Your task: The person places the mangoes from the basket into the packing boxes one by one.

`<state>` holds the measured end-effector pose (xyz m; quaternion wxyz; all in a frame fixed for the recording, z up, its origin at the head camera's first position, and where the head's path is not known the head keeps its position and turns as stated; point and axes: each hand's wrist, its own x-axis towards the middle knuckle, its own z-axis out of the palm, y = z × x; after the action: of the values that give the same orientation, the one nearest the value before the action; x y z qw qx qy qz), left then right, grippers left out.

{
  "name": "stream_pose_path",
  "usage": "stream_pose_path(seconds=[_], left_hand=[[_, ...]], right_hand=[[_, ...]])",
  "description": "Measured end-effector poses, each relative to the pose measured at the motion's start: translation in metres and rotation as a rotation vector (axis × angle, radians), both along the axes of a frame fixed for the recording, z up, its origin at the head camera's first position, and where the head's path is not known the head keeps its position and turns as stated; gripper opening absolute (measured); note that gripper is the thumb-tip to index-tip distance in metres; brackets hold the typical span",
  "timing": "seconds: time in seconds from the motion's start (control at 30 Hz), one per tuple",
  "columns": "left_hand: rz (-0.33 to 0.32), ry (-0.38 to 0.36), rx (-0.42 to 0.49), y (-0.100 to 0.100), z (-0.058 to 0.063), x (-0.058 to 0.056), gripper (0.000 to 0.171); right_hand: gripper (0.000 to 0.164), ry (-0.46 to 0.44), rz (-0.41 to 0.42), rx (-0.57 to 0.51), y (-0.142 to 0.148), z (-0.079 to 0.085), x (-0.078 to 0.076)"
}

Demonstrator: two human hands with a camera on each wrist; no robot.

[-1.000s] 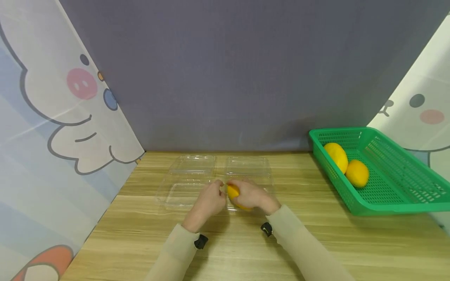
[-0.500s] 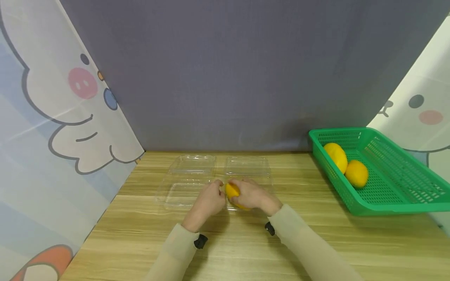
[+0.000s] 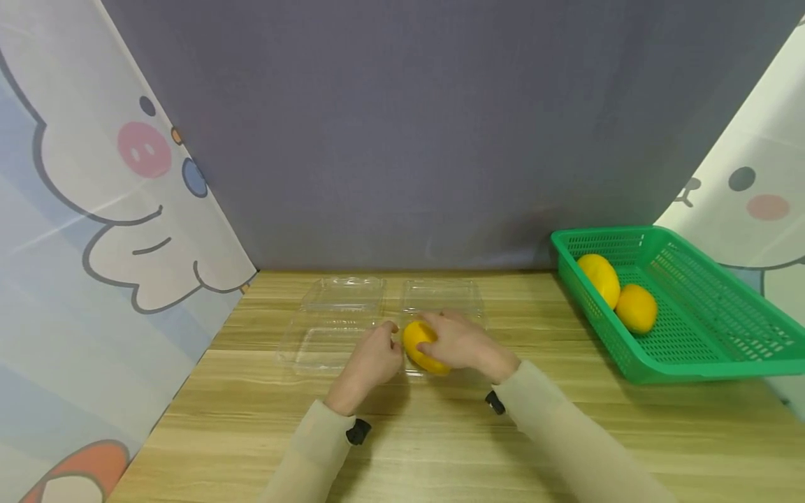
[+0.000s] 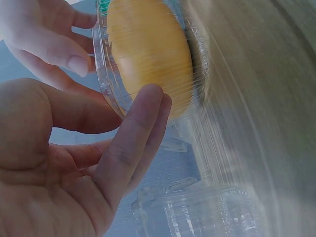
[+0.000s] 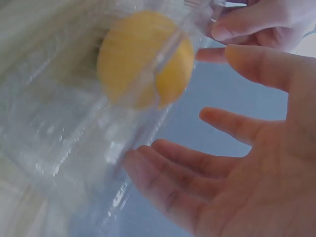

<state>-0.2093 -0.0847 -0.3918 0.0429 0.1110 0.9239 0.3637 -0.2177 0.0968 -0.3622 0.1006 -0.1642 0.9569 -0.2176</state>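
A yellow oval fruit (image 3: 416, 340), mango-like in shape, lies in the right-hand clear plastic clamshell box (image 3: 442, 297), whose lid stands folded back. My left hand (image 3: 372, 358) pinches the near-left rim of this box; in the left wrist view the thumb is at the rim and two straight fingers (image 4: 133, 133) lie along the outer wall. Over the fruit's right side in the head view is my right hand (image 3: 462, 341). The right wrist view shows its fingers spread, apart from the fruit (image 5: 138, 59) and close to the box's edge.
A second clear clamshell box (image 3: 333, 342) lies open to the left. At the right, a green basket (image 3: 704, 377) holds a yellow oval fruit (image 3: 600, 279) and a rounder orange-yellow one (image 3: 636, 309). A grey partition (image 3: 402, 140) closes off the back of the wooden table (image 3: 220, 419).
My right hand has loosened from the fruit and shifted slightly right and up, so more of the fruit shows. The left hand stays at the box's rim.
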Motion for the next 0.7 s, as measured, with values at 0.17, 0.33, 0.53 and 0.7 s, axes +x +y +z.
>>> stream_pose_path(seconds=[0.17,0.33,0.53,0.7], left_hand=[[-0.007,-0.003,0.011,0.0,0.0,0.001,0.041],[-0.004,-0.026,0.028,-0.001,-0.001,0.001,0.041],[0.012,-0.011,0.024,-0.001,0.0,0.001,0.041],[0.014,-0.015,0.025,0.0,-0.001,0.001,0.041]], right_hand=[[0.067,0.035,-0.01,0.027,0.008,0.008,0.001],[0.07,0.05,-0.026,0.033,0.017,0.018,0.001],[0.07,0.086,-0.034,0.059,0.032,0.032,-0.002],[0.07,0.14,-0.044,0.122,0.048,0.04,-0.005]])
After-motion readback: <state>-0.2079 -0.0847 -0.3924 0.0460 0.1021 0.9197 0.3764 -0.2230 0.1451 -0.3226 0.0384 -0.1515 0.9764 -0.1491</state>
